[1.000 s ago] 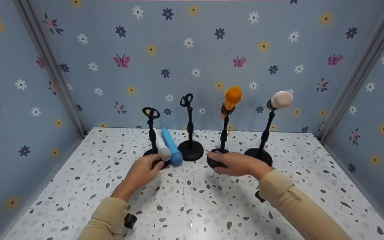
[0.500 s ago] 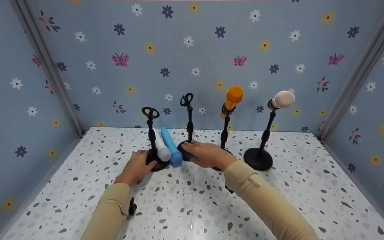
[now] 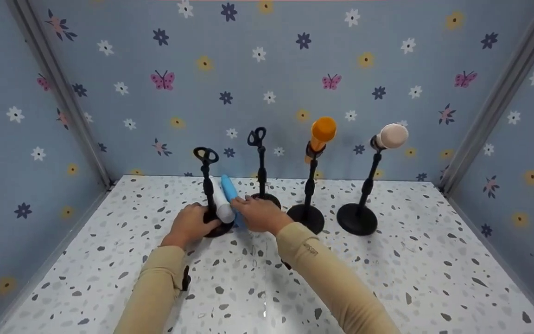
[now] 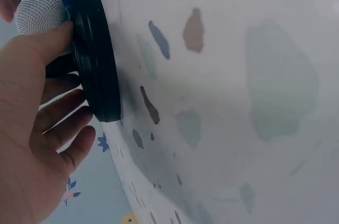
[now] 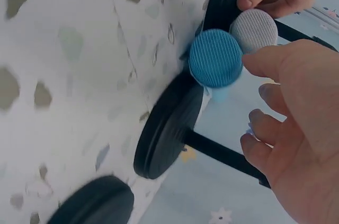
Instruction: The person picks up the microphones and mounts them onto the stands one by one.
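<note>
My left hand (image 3: 189, 226) grips the base of the leftmost black microphone stand (image 3: 207, 185). In the left wrist view its thumb lies by the rim of the round base (image 4: 95, 60), with the fingers on the base's upper side. A white microphone (image 3: 223, 208) leans across that base, its head toward me. Beside it lies a blue microphone (image 3: 228, 186), partly hidden by my right hand (image 3: 258, 215). The right wrist view has the right thumb at the edge of the blue microphone's head (image 5: 214, 57), the other fingers loosely bent around nothing.
A second stand (image 3: 262, 174) with a bare clip stands behind my right hand. Farther right, one stand (image 3: 310, 185) carries an orange microphone (image 3: 323, 130) and another (image 3: 367, 185) a pale pink one (image 3: 393, 136). Flowered panels (image 3: 267, 69) enclose the speckled table (image 3: 387, 287).
My right hand has moved left from the orange microphone's stand, past the second stand, to the blue microphone. My left hand has shifted slightly from the white microphone's head onto the leftmost stand's base.
</note>
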{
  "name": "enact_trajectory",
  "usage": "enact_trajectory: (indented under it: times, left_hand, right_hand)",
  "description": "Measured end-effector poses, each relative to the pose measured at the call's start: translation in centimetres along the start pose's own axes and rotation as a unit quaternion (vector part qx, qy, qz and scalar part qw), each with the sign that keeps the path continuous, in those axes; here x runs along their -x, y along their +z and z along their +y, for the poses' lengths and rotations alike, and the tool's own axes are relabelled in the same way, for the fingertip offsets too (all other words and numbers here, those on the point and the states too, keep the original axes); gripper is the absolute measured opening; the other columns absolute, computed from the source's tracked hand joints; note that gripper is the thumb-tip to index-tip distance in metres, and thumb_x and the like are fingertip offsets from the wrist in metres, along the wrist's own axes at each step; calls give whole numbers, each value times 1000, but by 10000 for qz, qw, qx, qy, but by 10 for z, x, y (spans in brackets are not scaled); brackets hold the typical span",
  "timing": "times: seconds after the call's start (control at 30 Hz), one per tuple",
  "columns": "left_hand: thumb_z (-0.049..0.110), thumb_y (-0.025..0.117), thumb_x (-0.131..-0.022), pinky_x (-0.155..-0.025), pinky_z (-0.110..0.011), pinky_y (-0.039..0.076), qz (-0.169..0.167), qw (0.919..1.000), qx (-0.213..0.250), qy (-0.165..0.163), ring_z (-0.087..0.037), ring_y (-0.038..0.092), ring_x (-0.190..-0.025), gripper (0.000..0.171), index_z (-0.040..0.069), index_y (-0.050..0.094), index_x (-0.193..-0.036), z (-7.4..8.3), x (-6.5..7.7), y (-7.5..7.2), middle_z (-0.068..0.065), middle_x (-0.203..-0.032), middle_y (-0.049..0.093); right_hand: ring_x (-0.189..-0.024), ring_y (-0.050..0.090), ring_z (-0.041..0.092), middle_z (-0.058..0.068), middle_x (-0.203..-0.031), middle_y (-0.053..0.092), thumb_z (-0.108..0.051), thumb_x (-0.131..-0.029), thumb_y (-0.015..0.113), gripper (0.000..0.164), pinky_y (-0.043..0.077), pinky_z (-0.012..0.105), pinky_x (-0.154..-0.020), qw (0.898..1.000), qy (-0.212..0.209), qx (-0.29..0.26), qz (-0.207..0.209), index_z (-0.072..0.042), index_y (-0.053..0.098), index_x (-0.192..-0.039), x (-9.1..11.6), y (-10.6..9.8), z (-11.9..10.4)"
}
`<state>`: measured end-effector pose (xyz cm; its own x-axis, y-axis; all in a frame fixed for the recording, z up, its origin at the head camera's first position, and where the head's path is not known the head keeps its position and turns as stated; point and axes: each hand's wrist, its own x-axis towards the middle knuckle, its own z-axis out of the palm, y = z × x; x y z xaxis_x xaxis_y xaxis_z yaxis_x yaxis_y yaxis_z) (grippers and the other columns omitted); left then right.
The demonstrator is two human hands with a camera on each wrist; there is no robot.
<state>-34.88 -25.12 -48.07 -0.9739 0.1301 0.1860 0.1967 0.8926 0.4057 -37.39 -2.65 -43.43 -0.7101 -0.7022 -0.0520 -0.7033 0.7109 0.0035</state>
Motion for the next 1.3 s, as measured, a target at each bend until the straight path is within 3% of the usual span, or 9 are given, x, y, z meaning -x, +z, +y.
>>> enact_trajectory:
  times: [0.17,0.3,0.43,0.53,0.73,0.9,1.0,1.13,1.3]
  left_hand:
    - [33,68,-98,-98,-57,47,-391,9983,401,-164,-41,62,-111,45,-4,67,-124,0,0,2,-23,-119,66]
    - [33,65,-100,-100,-57,46,-647,9958,566,-327,-41,62,-115,45,-2,64,-128,0,-1,0,-21,-123,66]
    - [34,65,-100,-100,-57,46,-681,9951,582,-418,-40,62,-114,45,-2,64,-127,0,-3,0,-21,-122,66]
    - [34,65,-99,-100,-57,45,-667,9950,596,-449,-40,61,-115,45,-2,65,-126,0,-3,0,-21,-123,65]
    - [34,63,-100,-101,-58,45,-679,9962,500,-225,-42,60,-116,44,-2,64,-126,-2,-2,1,-23,-125,63]
    - [38,64,-100,-103,-57,44,-822,9947,544,-286,-41,60,-117,49,-1,62,-129,-3,1,-1,-22,-124,63]
    - [40,65,-99,-103,-57,44,-927,9931,635,-350,-40,60,-118,50,0,62,-129,-3,1,-4,-21,-124,64]
    - [43,68,-97,-103,-57,44,-1081,9912,693,-322,-39,59,-119,54,0,61,-130,-1,1,-6,-20,-126,63]
    - [43,78,-88,-106,-56,42,-1292,9882,767,-297,-38,57,-123,62,4,62,-132,0,-1,-9,-17,-133,62]
  right_hand:
    - [-150,27,29,3,-166,24,-13,-104,56,70,28,42,-119,9977,21,-666,-119,-15,19,-163,-8,14,-7]
    - [-152,20,31,4,-168,18,-10,-99,65,83,23,41,-121,9949,-39,-1007,-42,-15,14,-164,-12,21,-10]
    - [-150,25,34,8,-166,24,-11,-97,69,82,27,41,-119,9941,-152,-1064,147,-13,19,-163,-13,21,-10]
    - [-144,38,33,12,-160,36,-11,-96,72,80,35,40,-116,9923,-207,-1195,255,-13,26,-161,-12,19,-10]
    - [-136,49,30,15,-154,45,-13,-95,73,76,43,39,-109,9868,-154,-1573,360,-16,32,-158,-8,22,-8]
    - [-148,30,38,14,-162,32,-12,-96,71,78,37,49,-113,9751,-28,-2213,156,-28,27,-158,-4,29,-6]
    - [-152,15,40,11,-162,32,-10,-95,70,77,33,53,-115,9697,-72,-2437,138,-32,27,-155,-4,32,-4]
    - [-153,9,40,9,-161,36,-9,-93,72,75,30,56,-115,9695,-147,-2439,195,-35,31,-151,-4,33,-2]
    - [-152,7,43,7,-167,20,-9,-93,74,68,21,59,-118,9729,-457,-2249,266,-33,43,-149,-5,34,-3]
